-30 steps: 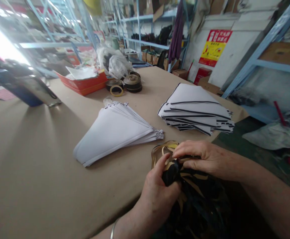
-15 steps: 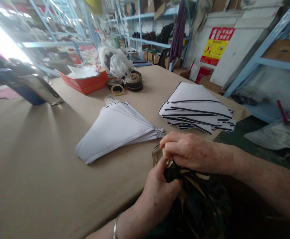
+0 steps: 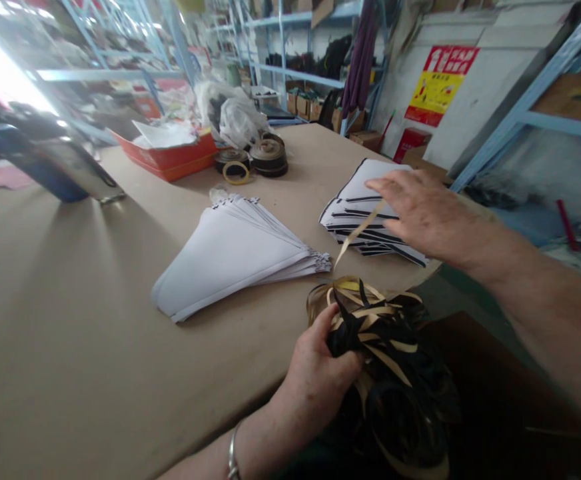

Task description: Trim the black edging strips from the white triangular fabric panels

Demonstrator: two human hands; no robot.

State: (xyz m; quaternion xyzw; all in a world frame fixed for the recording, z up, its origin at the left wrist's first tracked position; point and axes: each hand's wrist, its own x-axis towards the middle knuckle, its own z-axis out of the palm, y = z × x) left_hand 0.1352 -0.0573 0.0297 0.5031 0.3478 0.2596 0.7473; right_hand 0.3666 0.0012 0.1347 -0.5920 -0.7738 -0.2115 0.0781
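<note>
A tangled bundle of black and tan ribbon hangs at the table's near edge. My left hand is closed around its upper left part, thumb and fingers pressed into the loops. Above and to the right, my right hand pinches one tan strand that runs taut down to the bundle. Behind that hand lies a stack of white panels with black edging, partly hidden by it. Left of the bundle, a fanned stack of plain white panels rests on the table.
The table has a brown covering. Farther back are rolls of dark tape, a yellow ring, a red-orange tray and clear plastic bags. A blue container stands at left. Blue shelving rises at right.
My right hand has moved up and right, away from my left hand, drawing a tan strand out of the bundle. My left hand stays on the bundle, which now shows more fully.
</note>
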